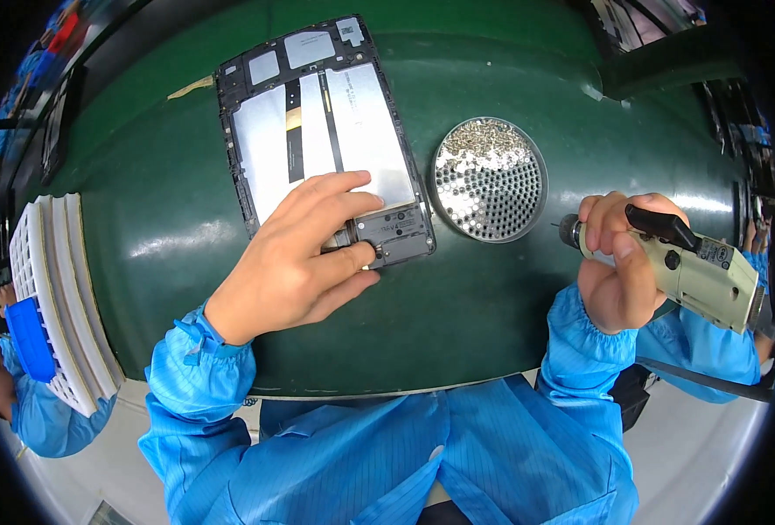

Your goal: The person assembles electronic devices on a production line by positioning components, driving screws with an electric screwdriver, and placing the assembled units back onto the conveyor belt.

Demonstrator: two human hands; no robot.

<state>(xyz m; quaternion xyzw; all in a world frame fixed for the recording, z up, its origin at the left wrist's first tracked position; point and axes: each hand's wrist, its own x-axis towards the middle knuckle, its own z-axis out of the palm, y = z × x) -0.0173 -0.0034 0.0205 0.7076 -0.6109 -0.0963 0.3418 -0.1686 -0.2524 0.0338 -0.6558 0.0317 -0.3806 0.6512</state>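
Observation:
A tablet with its back off (366, 122) lies on the green work mat, its silver battery cells and black frame showing. My left hand (296, 262) rests over its near end, fingers spread on the battery edge and the grey lower cover. What lies under the palm is hidden. My right hand (619, 254) is wrapped round a pale green electric screwdriver (711, 280) with a black lever. The tool is held above the mat at the right, its bit pointing left, apart from the tablet. Between the two hands sits a round metal screw tray (501, 206), with loose screws heaped at its far side.
Stacked white trays (64, 262) stand at the left edge, with a blue piece (29, 339) on their side. A yellowish strip (191, 87) lies beside the tablet's far left corner. Other people in blue sleeves (698, 346) are at both sides.

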